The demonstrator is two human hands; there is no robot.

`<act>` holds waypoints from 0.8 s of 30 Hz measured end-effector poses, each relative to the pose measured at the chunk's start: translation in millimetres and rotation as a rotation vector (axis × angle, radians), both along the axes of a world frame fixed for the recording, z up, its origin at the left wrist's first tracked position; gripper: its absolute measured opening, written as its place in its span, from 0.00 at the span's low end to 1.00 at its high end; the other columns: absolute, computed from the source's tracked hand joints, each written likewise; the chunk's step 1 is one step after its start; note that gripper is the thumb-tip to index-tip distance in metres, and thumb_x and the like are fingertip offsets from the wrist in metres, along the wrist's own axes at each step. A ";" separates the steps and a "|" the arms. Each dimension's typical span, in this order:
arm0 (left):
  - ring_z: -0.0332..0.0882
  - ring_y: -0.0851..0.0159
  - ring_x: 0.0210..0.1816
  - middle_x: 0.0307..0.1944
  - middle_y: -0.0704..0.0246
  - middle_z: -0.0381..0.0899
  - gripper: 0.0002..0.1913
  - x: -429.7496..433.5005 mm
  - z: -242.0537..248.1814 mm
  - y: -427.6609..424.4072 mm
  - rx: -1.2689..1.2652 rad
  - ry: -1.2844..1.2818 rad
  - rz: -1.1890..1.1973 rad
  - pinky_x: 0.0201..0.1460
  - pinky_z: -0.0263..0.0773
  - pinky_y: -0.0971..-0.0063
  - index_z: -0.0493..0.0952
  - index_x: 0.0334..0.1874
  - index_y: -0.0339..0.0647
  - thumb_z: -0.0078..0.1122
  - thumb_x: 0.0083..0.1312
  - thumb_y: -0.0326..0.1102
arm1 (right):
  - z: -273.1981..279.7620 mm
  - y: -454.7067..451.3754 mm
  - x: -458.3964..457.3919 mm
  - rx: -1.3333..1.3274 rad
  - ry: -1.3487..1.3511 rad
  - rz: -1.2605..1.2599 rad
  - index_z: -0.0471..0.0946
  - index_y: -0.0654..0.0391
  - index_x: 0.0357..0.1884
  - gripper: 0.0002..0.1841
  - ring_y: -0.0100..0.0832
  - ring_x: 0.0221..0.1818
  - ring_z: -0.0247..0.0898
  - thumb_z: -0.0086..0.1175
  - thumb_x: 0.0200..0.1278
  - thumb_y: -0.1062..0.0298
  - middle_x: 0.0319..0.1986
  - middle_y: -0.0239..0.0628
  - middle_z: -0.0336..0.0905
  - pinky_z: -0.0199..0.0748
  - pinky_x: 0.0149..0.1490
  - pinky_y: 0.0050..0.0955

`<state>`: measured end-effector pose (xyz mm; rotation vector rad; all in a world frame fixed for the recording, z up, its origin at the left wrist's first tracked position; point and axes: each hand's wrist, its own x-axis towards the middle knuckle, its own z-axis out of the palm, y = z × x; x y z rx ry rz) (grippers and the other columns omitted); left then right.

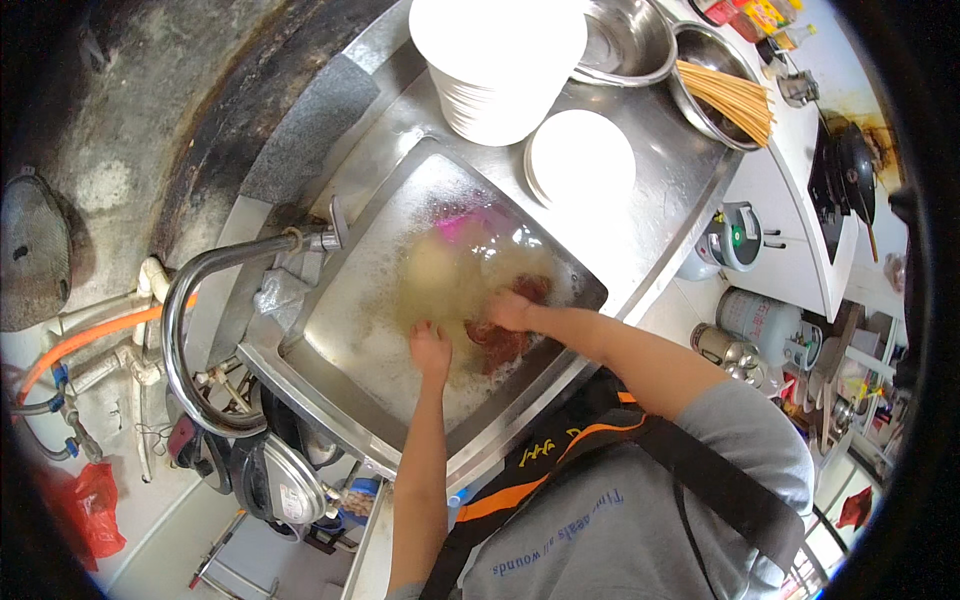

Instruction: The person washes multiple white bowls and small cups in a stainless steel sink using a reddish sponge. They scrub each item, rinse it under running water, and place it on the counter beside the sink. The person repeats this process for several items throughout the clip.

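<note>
Cloudy, foamy water fills the stainless steel sink (360, 416) before me, and both my hands are in it. My right hand (511, 309) is closed around a reddish-brown cloth (501, 346), which bulges out on both sides of the fist. Left of it, my left hand (430, 349) has its fingertips at the edge of a pale, rounded submerged thing (431, 262); whether the fingers grip it is hidden by the murky water. A bright pink thing (454, 225) shows through the water beyond the hands.
A curved faucet (176, 322) arches beside the sink's left rim. On the drainboard stand a tall stack of white plates (487, 105), a shorter white stack (581, 161), and a steel bowl (626, 45). Wooden chopsticks (727, 97) lie across another metal bowl (686, 97). Gas cylinders (757, 322) stand at right.
</note>
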<state>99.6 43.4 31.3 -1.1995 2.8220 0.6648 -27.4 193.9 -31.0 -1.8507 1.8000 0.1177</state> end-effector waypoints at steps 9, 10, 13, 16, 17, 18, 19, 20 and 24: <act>0.68 0.63 0.21 0.18 0.61 0.70 0.13 -248.5 134.4 56.9 0.571 0.579 -0.174 0.26 0.64 0.70 0.69 0.28 0.32 0.55 0.53 0.37 | 62.0 25.2 -14.1 0.090 -0.512 -0.771 0.71 0.64 0.39 0.22 0.44 0.36 0.69 0.53 0.43 0.58 0.34 0.50 0.72 0.68 0.42 0.37; 0.72 0.57 0.24 0.21 0.58 0.72 0.15 -262.8 140.9 57.5 0.370 0.326 -0.213 0.30 0.66 0.66 0.69 0.32 0.31 0.57 0.51 0.38 | 66.5 28.6 -14.3 0.173 -0.561 -0.729 0.71 0.64 0.39 0.24 0.44 0.36 0.69 0.55 0.41 0.56 0.34 0.50 0.72 0.68 0.42 0.36; 0.74 0.52 0.29 0.24 0.55 0.74 0.16 -284.3 154.6 58.4 0.136 0.058 -0.244 0.34 0.69 0.64 0.70 0.32 0.31 0.57 0.50 0.39 | 76.4 39.8 -18.7 0.244 -0.689 -1.010 0.72 0.65 0.36 0.26 0.42 0.37 0.69 0.58 0.36 0.54 0.34 0.50 0.72 0.68 0.41 0.36; 0.74 0.51 0.33 0.28 0.52 0.74 0.13 -291.0 167.0 55.8 0.105 0.022 -0.332 0.36 0.70 0.63 0.72 0.30 0.31 0.55 0.49 0.36 | 82.4 48.0 -25.3 0.104 -0.629 -1.097 0.74 0.65 0.33 0.23 0.42 0.36 0.70 0.57 0.38 0.55 0.33 0.52 0.72 0.67 0.40 0.37; 0.74 0.51 0.33 0.28 0.52 0.74 0.13 -292.8 171.8 55.0 0.113 -0.025 -0.371 0.36 0.70 0.63 0.72 0.30 0.31 0.55 0.49 0.36 | 82.9 49.5 -28.1 0.182 -0.625 -1.114 0.74 0.65 0.34 0.24 0.42 0.36 0.70 0.57 0.39 0.54 0.33 0.52 0.72 0.67 0.41 0.36; 0.75 0.52 0.32 0.26 0.50 0.75 0.11 -294.4 176.8 53.9 0.093 -0.016 -0.419 0.35 0.69 0.65 0.72 0.26 0.29 0.53 0.49 0.33 | 82.5 49.9 -30.5 0.145 -0.648 -1.107 0.73 0.65 0.35 0.24 0.43 0.36 0.69 0.55 0.40 0.53 0.33 0.52 0.72 0.67 0.41 0.36; 0.74 0.51 0.31 0.26 0.49 0.74 0.11 -296.0 181.7 52.5 0.142 0.034 -0.417 0.35 0.69 0.64 0.72 0.25 0.28 0.53 0.48 0.33 | 81.0 49.4 -33.3 0.169 -0.649 -1.089 0.73 0.64 0.36 0.24 0.44 0.37 0.69 0.54 0.42 0.52 0.33 0.52 0.72 0.67 0.42 0.36; 0.74 0.49 0.31 0.25 0.48 0.73 0.11 -296.6 186.0 50.9 0.225 0.042 -0.428 0.35 0.68 0.64 0.72 0.24 0.27 0.53 0.46 0.33 | 78.2 48.3 -35.9 0.187 -0.646 -1.061 0.73 0.64 0.37 0.24 0.44 0.37 0.69 0.53 0.44 0.51 0.34 0.52 0.72 0.66 0.43 0.36; 0.74 0.56 0.25 0.20 0.51 0.73 0.11 -277.1 194.3 41.9 0.386 0.197 -0.419 0.30 0.67 0.71 0.71 0.22 0.24 0.51 0.45 0.30 | 61.2 43.5 -44.7 0.155 -0.717 -1.093 0.71 0.61 0.42 0.25 0.42 0.40 0.68 0.47 0.50 0.48 0.37 0.48 0.72 0.65 0.44 0.34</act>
